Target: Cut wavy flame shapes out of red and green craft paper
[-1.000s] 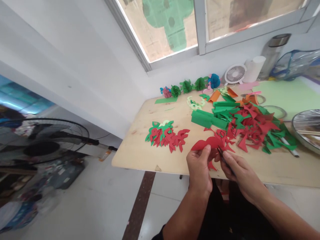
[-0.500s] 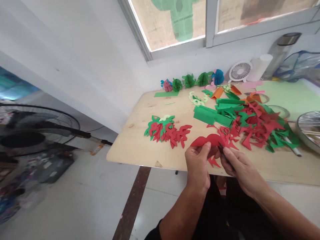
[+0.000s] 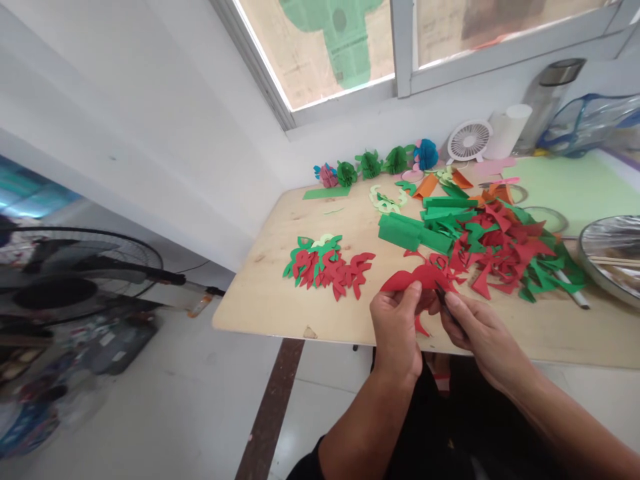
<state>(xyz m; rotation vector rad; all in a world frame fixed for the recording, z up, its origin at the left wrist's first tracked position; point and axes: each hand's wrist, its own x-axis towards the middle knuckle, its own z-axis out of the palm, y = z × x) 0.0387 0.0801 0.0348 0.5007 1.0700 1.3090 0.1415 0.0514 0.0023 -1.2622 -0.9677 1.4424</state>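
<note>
Between finger and thumb, my left hand [image 3: 399, 323] pinches a piece of red paper [image 3: 417, 275] with a wavy, scalloped top edge. A pair of dark scissors [image 3: 447, 305] is gripped in my right hand [image 3: 480, 327], its blades at the right end of that paper. My fingers hide most of the scissors' handles. Beyond my hands lies a heap of red paper scraps [image 3: 507, 247] mixed with green ones. To the left on the table sits a cluster of cut red paper shapes [image 3: 327, 269], with green cut-outs partly under it.
Folded green paper [image 3: 400, 231] lies mid-table. Along the wall stand green paper balls [image 3: 370, 164], a small white fan [image 3: 470, 141] and a flask [image 3: 550, 100]. A bowl [image 3: 613, 257] is at the right edge, a marker [image 3: 575, 293] near it. A large floor fan [image 3: 55, 293] stands left.
The view has shifted slightly, so the table items sit a little further left. My hands keep nearly the same pose, with the scissors still at the red paper's right end.
</note>
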